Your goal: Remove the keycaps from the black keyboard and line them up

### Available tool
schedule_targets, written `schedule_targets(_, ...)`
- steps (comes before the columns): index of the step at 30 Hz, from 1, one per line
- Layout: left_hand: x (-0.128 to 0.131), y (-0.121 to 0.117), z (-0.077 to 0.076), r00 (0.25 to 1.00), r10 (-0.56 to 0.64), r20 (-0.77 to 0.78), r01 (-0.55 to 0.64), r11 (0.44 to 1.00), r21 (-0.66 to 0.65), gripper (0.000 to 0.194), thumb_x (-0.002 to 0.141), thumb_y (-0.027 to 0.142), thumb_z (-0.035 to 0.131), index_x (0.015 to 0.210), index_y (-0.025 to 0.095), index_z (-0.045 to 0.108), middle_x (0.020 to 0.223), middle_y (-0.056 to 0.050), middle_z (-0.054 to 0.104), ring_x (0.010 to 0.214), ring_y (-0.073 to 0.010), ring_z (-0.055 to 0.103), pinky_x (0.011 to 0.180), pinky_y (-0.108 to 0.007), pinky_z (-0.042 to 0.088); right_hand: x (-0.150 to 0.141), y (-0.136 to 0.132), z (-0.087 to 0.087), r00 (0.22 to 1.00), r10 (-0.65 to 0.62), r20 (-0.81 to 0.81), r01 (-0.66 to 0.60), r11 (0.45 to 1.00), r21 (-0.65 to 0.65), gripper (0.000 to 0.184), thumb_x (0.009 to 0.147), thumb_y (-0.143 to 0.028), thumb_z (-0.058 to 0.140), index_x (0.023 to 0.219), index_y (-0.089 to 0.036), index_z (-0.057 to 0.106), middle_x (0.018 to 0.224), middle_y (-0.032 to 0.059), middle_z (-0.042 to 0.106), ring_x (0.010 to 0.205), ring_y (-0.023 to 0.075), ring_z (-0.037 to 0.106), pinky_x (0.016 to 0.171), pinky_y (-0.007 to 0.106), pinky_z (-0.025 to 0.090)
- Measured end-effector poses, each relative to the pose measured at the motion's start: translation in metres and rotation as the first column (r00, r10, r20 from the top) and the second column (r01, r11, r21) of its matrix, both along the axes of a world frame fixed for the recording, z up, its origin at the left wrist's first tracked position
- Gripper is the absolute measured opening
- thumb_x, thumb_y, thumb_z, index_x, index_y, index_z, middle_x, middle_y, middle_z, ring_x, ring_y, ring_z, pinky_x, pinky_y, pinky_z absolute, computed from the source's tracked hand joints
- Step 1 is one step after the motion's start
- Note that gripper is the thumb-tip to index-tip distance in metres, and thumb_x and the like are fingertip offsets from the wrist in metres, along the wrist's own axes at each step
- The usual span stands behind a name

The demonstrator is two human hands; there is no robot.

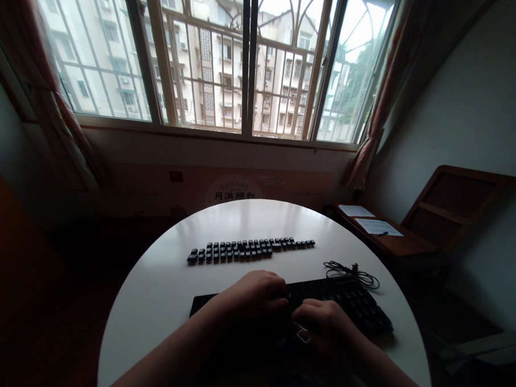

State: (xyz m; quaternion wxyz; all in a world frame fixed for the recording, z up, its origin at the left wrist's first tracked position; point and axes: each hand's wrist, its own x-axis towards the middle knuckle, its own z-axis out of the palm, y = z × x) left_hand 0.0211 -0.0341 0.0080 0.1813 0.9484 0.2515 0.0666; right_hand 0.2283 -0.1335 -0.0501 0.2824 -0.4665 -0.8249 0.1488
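A black keyboard [202,300] lies near the front of the round white table [150,303], partly hidden under my arms. My left hand [260,290] rests over its middle with the fingers curled inward; whatever they pinch is hidden. Just right of it, my right hand [327,319] is closed low over the keys, thumb and forefinger together. From its underside pokes a small pale wire loop [304,333], apparently a keycap puller. Farther back, loose black keycaps [234,250] stand in several slanting rows.
A coiled black cable [352,273] lies behind the keyboard's right end. To the right, a wooden chair [414,240] carries paper sheets [378,227] and a dark pen [383,234]. A barred window [246,73] with tied curtains is ahead.
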Motion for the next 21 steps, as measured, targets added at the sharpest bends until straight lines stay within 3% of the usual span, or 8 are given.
schedule_targets(21,-0.0002,-0.0007,0.0011,1.0,-0.003,-0.005,0.003,1.0,-0.016,0.016,0.086,0.033,0.062,0.093,0.021,0.069,0.092,-0.004,0.07,0.08,-0.0188,0.063,0.066,-0.026,0.043,0.0002,0.0,0.0005,1.0,0.003,0.003,-0.003,1.0,-0.013,0.008,0.086,-0.02,0.057,0.087,-0.02,0.065,0.08,0.0011,0.063,0.064,0.0124,0.057,0.058,0.023,0.038)
